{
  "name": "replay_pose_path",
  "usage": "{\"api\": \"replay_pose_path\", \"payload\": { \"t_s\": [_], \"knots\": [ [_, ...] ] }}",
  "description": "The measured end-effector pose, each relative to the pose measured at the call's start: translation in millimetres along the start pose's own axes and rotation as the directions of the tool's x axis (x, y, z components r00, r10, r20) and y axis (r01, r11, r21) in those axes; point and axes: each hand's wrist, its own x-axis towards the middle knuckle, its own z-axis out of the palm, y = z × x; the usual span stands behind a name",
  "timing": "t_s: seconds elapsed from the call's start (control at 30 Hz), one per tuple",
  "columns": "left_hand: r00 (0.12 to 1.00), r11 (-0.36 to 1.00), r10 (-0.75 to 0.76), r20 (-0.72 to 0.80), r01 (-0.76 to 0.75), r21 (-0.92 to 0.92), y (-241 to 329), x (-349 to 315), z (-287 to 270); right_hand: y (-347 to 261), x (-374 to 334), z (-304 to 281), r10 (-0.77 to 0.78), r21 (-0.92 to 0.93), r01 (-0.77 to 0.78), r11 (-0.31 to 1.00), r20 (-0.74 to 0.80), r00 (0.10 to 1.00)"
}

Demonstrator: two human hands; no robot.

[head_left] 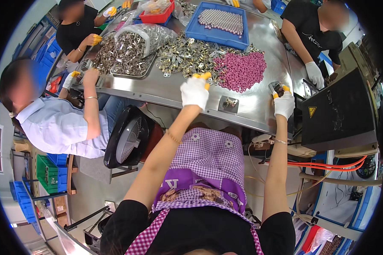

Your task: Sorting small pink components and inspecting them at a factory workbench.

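Containers first: blue tray (pixel 194 28) at the far side, rows of small white-and-pink pieces (pixel 220 20) in it. Left of that, red bin (pixel 159 18) with clear plastic in it. Clear bag (pixel 159 37) lies open-mouthed by a heap of small metal parts (pixel 130 53), which sits in a shallow metal tray (pixel 145 73). Small square dish (pixel 224 110) near the front edge, few metal bits in it.

Loose on the desk (pixel 253 104): metal clips (pixel 181 54) mid-desk, pink rings (pixel 242 71) piled against their right side.

Hands, both white-gloved, yellow fingertips. Left hand (pixel 198 80): fingers part-bent at the clips' near edge; can't tell if it has one. Right hand (pixel 281 91): fingers curled at a small dark piece (pixel 275 87) by the front right corner; grip unclear.

Room: desk is shiny metal, co-workers around it, black fan (pixel 130 138) front left, dark cabinet (pixel 338 114) right, green crate (pixel 47 174) on the left.
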Motion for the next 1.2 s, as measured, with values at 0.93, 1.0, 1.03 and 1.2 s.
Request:
{"api": "replay_pose_path", "payload": {
  "t_s": [0.93,1.0,1.03,1.2],
  "knots": [
    [0.974,0.717,-0.202,0.102,0.219,-0.661,5.6,-23.1,14.8,-10.2,-2.6,-5.5,0.069,0.007,-0.07,0.998,0.046,0.997],
    [0.973,0.706,-0.198,0.115,0.223,-0.672,16.3,-31.2,24.1,-6.9,-2.6,-4.4,0.07,0.015,-0.071,0.997,0.039,0.997],
    [0.972,0.695,-0.199,0.122,0.228,-0.682,21.2,-35.3,27.5,-5.8,-2.9,-3.1,0.064,0.029,-0.065,0.997,0.033,0.997],
    [0.963,0.599,-0.157,0.221,0.271,-0.754,29.2,-35.3,35.9,-2.6,-3.4,-1.2,0.055,0.067,-0.056,0.996,0.019,0.998]
  ]
}}
